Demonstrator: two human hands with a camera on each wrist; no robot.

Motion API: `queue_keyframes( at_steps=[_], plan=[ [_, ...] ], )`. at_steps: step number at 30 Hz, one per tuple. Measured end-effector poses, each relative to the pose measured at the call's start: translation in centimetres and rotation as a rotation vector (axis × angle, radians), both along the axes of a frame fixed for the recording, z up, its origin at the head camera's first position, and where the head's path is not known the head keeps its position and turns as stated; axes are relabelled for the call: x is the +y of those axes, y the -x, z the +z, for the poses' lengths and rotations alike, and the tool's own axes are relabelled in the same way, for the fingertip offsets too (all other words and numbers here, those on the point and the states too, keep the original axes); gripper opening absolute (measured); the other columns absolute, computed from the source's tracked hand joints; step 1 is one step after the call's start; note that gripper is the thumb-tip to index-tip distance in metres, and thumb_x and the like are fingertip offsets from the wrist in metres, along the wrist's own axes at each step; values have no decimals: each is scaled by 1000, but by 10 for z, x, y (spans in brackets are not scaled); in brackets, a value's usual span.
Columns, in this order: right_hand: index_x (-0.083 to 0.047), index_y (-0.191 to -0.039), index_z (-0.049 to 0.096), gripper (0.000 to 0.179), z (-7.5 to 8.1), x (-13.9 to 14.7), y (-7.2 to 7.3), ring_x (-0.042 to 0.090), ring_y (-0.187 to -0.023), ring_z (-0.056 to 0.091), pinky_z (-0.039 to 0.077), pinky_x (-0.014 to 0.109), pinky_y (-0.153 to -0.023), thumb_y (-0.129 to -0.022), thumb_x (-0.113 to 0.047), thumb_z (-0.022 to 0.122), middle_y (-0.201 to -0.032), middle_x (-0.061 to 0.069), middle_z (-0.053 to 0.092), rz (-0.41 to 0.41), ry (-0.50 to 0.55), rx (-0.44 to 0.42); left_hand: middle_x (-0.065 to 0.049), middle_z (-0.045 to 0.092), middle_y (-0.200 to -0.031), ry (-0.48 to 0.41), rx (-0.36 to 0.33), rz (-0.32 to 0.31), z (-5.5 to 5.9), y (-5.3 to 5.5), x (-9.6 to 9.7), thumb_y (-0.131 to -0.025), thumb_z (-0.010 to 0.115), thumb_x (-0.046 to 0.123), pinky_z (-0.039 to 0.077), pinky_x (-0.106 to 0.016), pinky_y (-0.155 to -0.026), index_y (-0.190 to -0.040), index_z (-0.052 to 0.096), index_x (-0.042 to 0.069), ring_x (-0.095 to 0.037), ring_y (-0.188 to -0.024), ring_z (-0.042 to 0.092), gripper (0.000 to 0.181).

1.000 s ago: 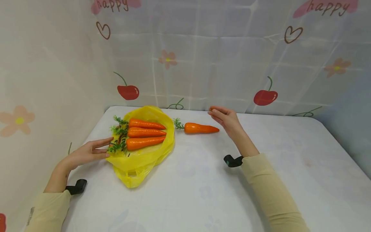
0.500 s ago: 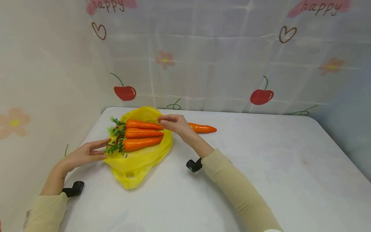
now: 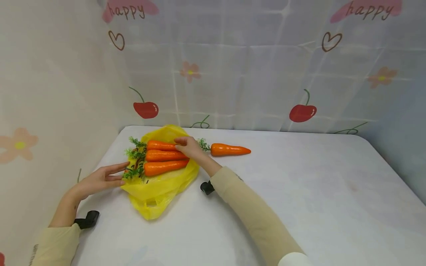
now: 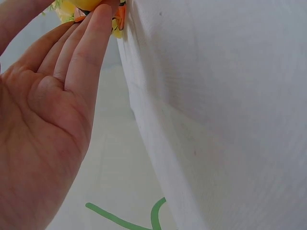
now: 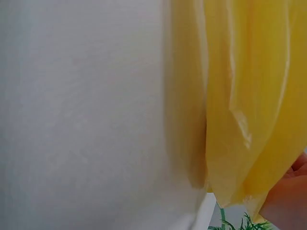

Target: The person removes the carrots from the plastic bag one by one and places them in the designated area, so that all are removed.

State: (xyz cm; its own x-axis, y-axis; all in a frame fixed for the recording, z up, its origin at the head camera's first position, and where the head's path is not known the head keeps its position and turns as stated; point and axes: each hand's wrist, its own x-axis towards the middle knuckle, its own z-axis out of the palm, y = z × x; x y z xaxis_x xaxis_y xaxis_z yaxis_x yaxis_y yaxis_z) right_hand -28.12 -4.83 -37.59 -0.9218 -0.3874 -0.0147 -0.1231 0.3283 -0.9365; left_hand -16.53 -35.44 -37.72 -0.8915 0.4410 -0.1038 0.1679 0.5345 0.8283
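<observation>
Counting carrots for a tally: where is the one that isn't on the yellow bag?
In the head view the lone carrot lies on the white table, just right of the yellow bag, its green top beside the right hand.

The left part of the view is filled by the white desk (image 5: 81, 115), seen very close. Folds of a yellow plastic bag (image 5: 240, 96) are spread over the right part, lying against the desk. A small part of the right hand (image 5: 288, 203) is seen at the lower right corner, beside green leaves (image 5: 240, 224)
</observation>
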Motion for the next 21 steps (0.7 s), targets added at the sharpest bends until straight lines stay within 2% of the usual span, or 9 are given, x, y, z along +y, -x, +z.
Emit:
queue_keyframes(
  at_steps=[7, 14, 21],
  plan=[
    [-3, -127, 58, 34, -8, -1, 5, 20, -116, 51, 40, 24, -94, -93, -10, 59, -125, 8, 57, -8, -56, 12, -31, 27, -143, 9, 13, -6, 0, 0, 1, -92, 61, 13, 44, -19, -85, -144, 27, -6, -46, -118, 43, 65],
    [-1, -126, 58, 37, -13, -1, 4, 21, -111, 54, 43, 23, -91, -90, -9, 63, -121, 11, 60, 16, -78, -1, -31, 27, -143, 32, -1, 9, 1, -2, 1, -92, 61, 14, 47, -37, -89, -144, 28, -5, -46, -118, 45, 65],
    [-4, -123, 61, 37, -13, -4, 4, 17, -102, 59, 46, 20, -83, -87, -11, 68, -110, 8, 65, 28, -136, 20, -31, 27, -143, 51, -6, 21, 2, -1, 2, -91, 61, 15, 46, -40, -89, -144, 28, -5, -46, -118, 45, 65]
  ],
)
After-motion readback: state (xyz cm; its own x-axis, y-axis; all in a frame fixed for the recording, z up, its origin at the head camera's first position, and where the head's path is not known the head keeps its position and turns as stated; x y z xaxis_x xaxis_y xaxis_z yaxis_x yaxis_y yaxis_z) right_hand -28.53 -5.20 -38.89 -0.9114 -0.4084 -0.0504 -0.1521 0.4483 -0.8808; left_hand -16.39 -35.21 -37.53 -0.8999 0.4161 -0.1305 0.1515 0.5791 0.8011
